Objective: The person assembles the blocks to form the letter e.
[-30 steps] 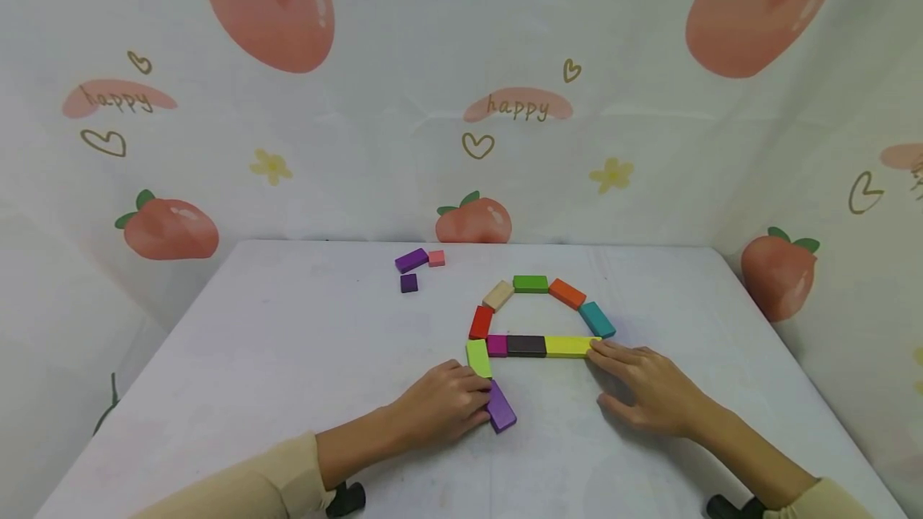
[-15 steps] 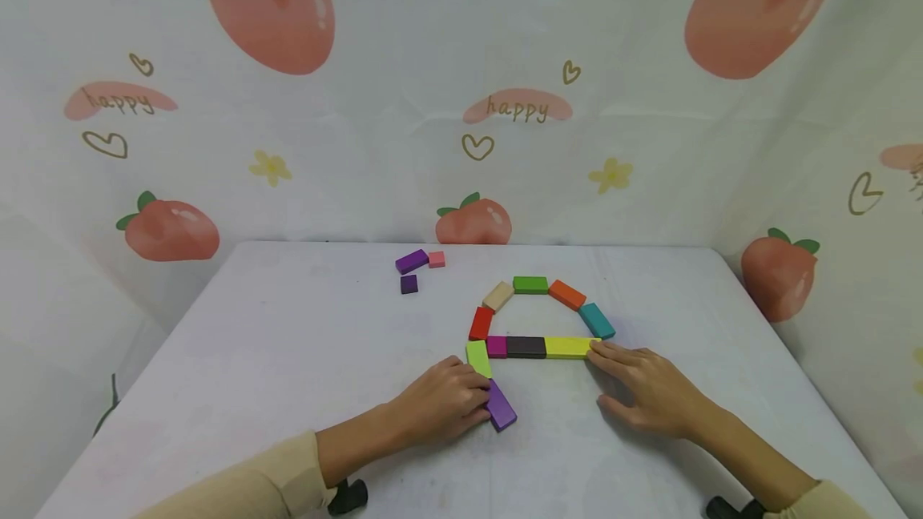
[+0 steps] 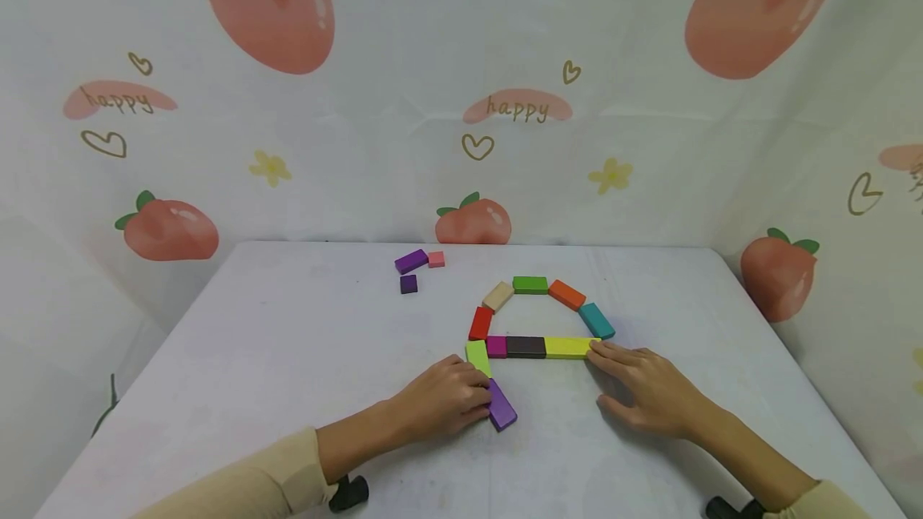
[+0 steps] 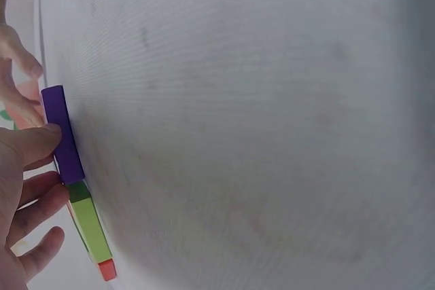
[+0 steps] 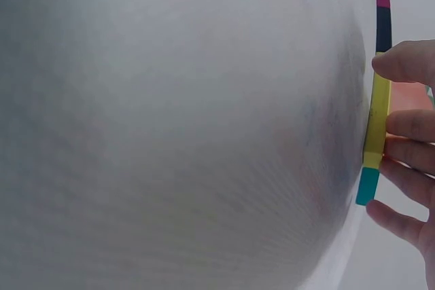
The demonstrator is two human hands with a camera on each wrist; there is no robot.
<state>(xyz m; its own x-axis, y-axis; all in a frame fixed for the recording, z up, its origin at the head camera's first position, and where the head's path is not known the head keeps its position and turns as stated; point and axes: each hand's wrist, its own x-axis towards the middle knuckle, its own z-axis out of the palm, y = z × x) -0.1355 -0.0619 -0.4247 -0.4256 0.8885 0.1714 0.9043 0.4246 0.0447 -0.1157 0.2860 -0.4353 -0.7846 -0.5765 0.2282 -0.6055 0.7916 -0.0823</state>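
Purple block lies flat on the white worktop in the lower middle of the head view, slanting down and to the right from the lime-green block whose lower end it meets. The left hand rests against the purple block's left side with its fingers loosely bent; in the left wrist view the thumb presses on that block at the left edge of the frame, with the lime-green block just below it.

Just right of centre, the right hand lies on the worktop with fingers nearly straight, its fingertips touching the right end of the yellow block. The right wrist view shows the fingers along the yellow block at the right edge, with the teal block at its lower end.

The yellow block forms a row with a dark brown block and a magenta block to its left. Above that row, a red block, a beige block, a green block, an orange block and the teal block make an arch.

Further up and to the left, well apart, lie a second purple block, a small pink block and a small dark purple square.
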